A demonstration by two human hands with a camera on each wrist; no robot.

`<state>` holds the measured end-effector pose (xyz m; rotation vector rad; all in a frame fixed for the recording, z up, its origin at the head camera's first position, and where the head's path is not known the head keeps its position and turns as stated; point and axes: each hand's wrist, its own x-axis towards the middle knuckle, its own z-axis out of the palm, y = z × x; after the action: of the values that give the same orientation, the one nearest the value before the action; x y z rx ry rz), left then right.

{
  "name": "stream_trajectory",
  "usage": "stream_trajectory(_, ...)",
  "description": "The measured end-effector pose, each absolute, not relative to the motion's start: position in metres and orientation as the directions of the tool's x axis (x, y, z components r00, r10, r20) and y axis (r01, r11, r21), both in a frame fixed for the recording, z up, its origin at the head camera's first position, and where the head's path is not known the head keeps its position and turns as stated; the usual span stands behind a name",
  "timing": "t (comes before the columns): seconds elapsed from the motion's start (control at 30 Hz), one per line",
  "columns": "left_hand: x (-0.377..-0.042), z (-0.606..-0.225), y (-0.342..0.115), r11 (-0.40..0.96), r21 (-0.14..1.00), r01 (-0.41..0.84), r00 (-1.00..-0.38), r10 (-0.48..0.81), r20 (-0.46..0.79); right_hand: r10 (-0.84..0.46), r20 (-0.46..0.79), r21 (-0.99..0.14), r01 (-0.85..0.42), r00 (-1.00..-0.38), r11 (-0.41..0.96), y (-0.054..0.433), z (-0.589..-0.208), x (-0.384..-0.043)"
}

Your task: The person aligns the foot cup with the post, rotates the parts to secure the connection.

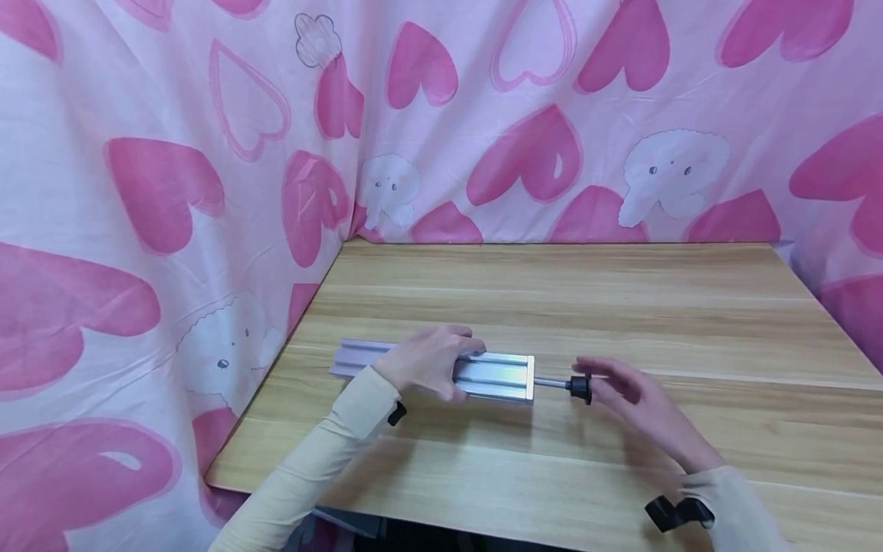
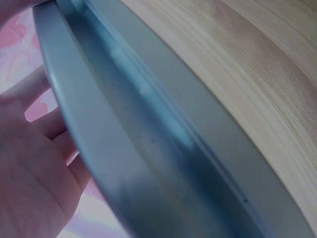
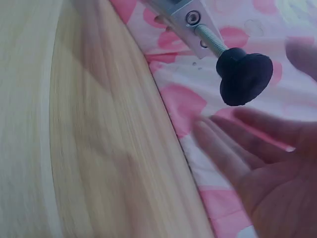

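My left hand (image 1: 429, 360) grips a silver aluminium profile (image 1: 493, 376) with grooves along its length, held level over the table. Its fingers lie over the far side and the thumb is at the near side. From the profile's right end sticks out a threaded rod (image 1: 550, 382) with a black levelling foot (image 1: 581, 389) on its tip. The right hand (image 1: 651, 410) is beside that foot, fingers loosely bent. In the right wrist view the black foot (image 3: 246, 78) stands apart from the fingers (image 3: 223, 144). A screw head (image 3: 192, 18) shows in the end plate.
The wood-grain table (image 1: 621, 299) reaches back to a pink heart-patterned curtain (image 1: 524, 153), which also hangs along the left side. Black straps (image 1: 679, 512) sit at the wrists. A grey part (image 1: 348, 521) shows below the table's front edge.
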<state>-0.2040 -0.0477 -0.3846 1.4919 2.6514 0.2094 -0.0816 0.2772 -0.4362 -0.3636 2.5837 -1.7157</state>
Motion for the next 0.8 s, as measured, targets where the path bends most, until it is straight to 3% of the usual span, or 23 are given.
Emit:
stream_trajectory(0.13, -0.2047, -0.3837, -0.047, 0.529, 0.176, 0.83, -0.533, 0.846, -0.022, -0.211, 0.318, -0.862, -0.375, -0.924, 0.342, 0.2771, -0.4385, -0.08)
stream_trajectory(0.3, -0.2053, -0.3847, -0.0464, 0.539, 0.192, 0.82, -0.544, 0.839, -0.031, -0.248, 0.442, -0.809, -0.503, -0.862, 0.305, 0.2779, -0.4407, -0.082)
stream_trajectory(0.57, -0.2052, -0.3865, -0.0456, 0.532, 0.202, 0.822, -0.54, 0.842, -0.022, -0.217, 0.459, -0.807, -0.507, -0.861, 0.304, 0.2782, -0.4436, -0.0815)
stream_trajectory(0.8, -0.203, -0.3858, -0.0447, 0.531, 0.198, 0.824, -0.538, 0.843, -0.025, -0.176, 0.352, -0.842, -0.393, -0.919, 0.37, 0.2824, -0.4404, -0.0781)
